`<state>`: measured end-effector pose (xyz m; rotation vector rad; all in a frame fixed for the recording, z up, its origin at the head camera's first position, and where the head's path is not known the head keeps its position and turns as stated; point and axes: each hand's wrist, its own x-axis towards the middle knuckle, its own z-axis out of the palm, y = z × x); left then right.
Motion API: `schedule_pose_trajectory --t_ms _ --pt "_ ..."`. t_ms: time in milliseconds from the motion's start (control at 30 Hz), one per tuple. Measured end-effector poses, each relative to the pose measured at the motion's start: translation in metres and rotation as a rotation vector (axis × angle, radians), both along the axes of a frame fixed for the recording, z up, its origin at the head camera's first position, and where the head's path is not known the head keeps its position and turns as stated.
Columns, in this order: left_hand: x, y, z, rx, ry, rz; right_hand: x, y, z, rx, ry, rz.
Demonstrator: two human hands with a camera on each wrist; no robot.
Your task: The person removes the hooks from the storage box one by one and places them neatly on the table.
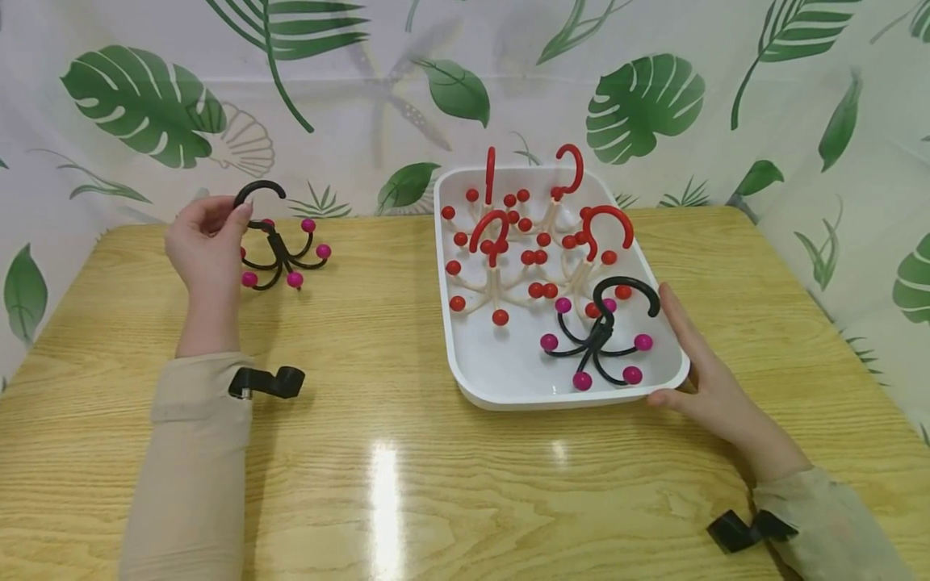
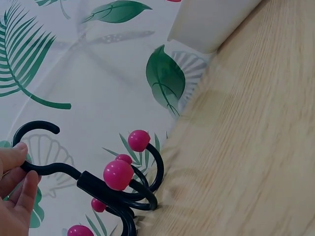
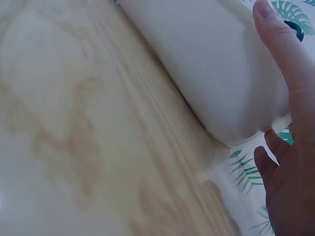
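My left hand (image 1: pixel 207 254) pinches the hook of a black multi-arm hook hanger (image 1: pixel 279 248) between thumb and fingertips, close over the table's left side. In the left wrist view the hanger (image 2: pixel 96 189) leans away from the fingers, its curved arms tipped with pink balls. My right hand (image 1: pixel 715 395) grips the near right corner of a white plastic tub (image 1: pixel 567 402), thumb at the front and fingers along the side. In the right wrist view the fingers (image 3: pixel 266 164) lie by the tub's wall (image 3: pixel 206 64). A second black hanger (image 1: pixel 599 335) stands inside, near that corner.
Several beige hangers with red hooks and red balls (image 1: pixel 500 318) fill the back and middle of the tub. The tub stands right of centre on the wood-grain table (image 1: pixel 349 363). A leaf-printed cloth (image 1: pixel 327 145) hangs directly behind the table's far edge.
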<state>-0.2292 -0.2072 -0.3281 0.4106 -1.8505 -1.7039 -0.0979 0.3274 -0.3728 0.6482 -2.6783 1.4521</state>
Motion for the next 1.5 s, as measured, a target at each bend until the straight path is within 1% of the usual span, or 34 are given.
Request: schedule_pose_trajectory --t_ms 67,167,267,367,433,533,633,700,767,833,900,1000,1167,1267,1400,1500 --pt "0.001 0.000 0.001 -0.016 -0.008 -0.004 0.000 0.000 0.000 -0.003 0.003 0.004" --pt "0.002 -0.001 0.003 -0.062 -0.041 -0.011 0.000 0.000 -0.001 -0.009 0.005 0.010" --pt "0.004 0.000 0.007 -0.122 -0.071 -0.016 0.000 0.000 -0.001 -0.014 0.006 0.014" --pt "0.007 0.001 0.013 -0.178 -0.069 -0.013 0.000 0.000 0.000 -0.015 0.004 0.012" --pt "0.009 0.002 0.017 -0.215 -0.049 0.008 0.000 0.000 0.000 -0.013 0.003 0.011" --pt "0.012 0.005 0.025 -0.230 0.013 0.046 0.000 0.000 0.000 -0.009 0.002 0.011" --pt "0.016 0.011 0.035 -0.210 0.105 0.072 0.000 0.000 0.001 -0.008 0.002 0.012" --pt "0.021 0.018 0.043 -0.202 0.175 0.058 0.000 0.000 0.001 -0.009 0.003 0.012" --pt "0.026 0.027 0.051 -0.195 0.225 0.017 0.000 0.000 0.001 -0.009 0.004 0.012" --pt "0.031 0.038 0.058 -0.192 0.259 -0.041 0.000 0.000 0.001 -0.008 0.006 0.013" --pt "0.036 0.049 0.061 -0.177 0.271 -0.113 0.000 0.000 0.001 -0.004 0.008 0.015" --pt "0.040 0.067 0.062 -0.179 0.271 -0.218 0.000 0.000 0.001 0.000 0.009 0.015" --pt "0.046 0.099 0.055 -0.264 0.245 -0.392 0.001 0.001 0.001 0.002 0.003 0.007" --pt "0.047 0.115 0.048 -0.324 0.243 -0.477 0.001 0.002 0.001 0.006 0.001 0.000" --pt "0.048 0.133 0.037 -0.358 0.241 -0.590 0.001 0.002 0.001 0.003 0.011 0.004" --pt "0.050 0.142 0.030 -0.363 0.220 -0.661 0.000 0.001 0.001 -0.002 0.032 0.019"
